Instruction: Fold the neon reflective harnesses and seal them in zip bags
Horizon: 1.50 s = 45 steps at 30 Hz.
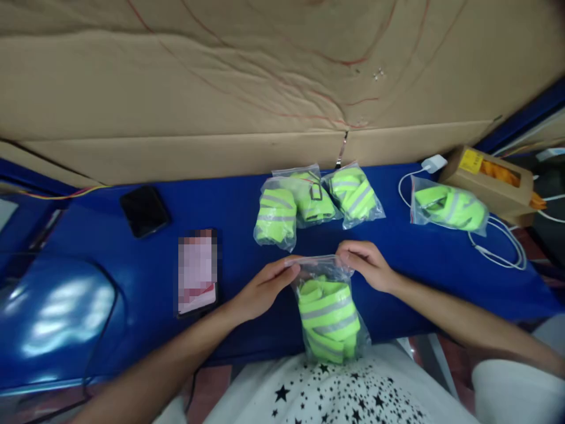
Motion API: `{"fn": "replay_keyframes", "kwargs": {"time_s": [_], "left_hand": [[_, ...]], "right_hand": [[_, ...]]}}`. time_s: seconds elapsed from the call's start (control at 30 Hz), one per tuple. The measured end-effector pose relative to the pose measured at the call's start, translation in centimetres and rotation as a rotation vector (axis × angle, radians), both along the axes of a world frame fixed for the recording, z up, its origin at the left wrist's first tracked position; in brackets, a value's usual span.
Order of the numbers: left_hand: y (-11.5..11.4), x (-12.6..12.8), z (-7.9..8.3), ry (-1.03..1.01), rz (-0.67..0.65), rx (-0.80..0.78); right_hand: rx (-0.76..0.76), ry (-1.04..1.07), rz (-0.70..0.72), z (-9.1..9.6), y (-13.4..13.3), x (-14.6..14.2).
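A clear plastic bag (329, 318) hangs at the table's front edge, close to my shirt. Inside it is a folded neon-yellow band (329, 309) with grey stripes. My left hand (269, 288) pinches the bag's top left corner between thumb and fingers. At the top right corner, my right hand (368, 265) has its curled fingers closed on the same edge. The bag's top edge runs stretched between both hands. Just beyond lie similar filled bags: one on the left (276, 218), one in the middle (314, 197) and one on the right (355, 197).
Another filled bag (450, 206) lies at the right, by a white cable (507, 235) and a cardboard box (489, 179) with orange contents. To the left are a phone (197, 274) with a lit screen and a black flat object (145, 211). Cardboard (220, 88) walls the back.
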State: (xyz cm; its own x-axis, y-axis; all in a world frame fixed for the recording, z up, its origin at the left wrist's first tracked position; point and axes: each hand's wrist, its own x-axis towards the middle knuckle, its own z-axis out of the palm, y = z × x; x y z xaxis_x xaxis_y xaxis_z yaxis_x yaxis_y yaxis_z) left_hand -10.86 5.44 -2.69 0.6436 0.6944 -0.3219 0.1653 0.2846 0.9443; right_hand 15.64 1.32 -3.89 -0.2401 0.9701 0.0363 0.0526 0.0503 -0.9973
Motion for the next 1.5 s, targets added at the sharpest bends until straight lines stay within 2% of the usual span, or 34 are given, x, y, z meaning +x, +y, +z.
{"fn": "replay_keyframes", "kwargs": {"time_s": [0.37, 0.57, 0.77, 0.83, 1.0, 1.23, 1.37, 1.5], "left_hand": [[0.1, 0.0, -0.7, -0.039, 0.066, 0.023], [-0.5, 0.8, -0.5, -0.029, 0.110, 0.093], [-0.6, 0.9, -1.1, -0.092, 0.268, 0.133], [-0.5, 0.9, -1.1, -0.131, 0.284, 0.116], [-0.5, 1.1, -0.6, -0.244, 0.274, -0.037], [-1.0, 1.2, -0.1, -0.249, 0.280, -0.070], [-0.8, 1.2, 0.3, -0.263, 0.284, 0.015], [-0.6, 1.1, 0.7, -0.240, 0.236, 0.187]], "right_hand": [[-0.047, 0.053, -0.050, 0.0, -0.1, -0.4], [0.083, 0.000, -0.061, 0.1, -0.3, -0.8], [0.142, -0.019, -0.013, -0.2, -0.5, -1.1], [0.204, -0.065, -0.008, -0.2, -0.5, -1.1], [0.372, -0.187, 0.006, -0.3, -0.7, -1.1], [0.363, -0.172, 0.052, -0.4, -0.9, -1.1], [0.284, -0.133, 0.008, 0.6, -0.1, -0.4], [0.241, -0.189, 0.205, 2.9, 1.2, 1.5]]}}
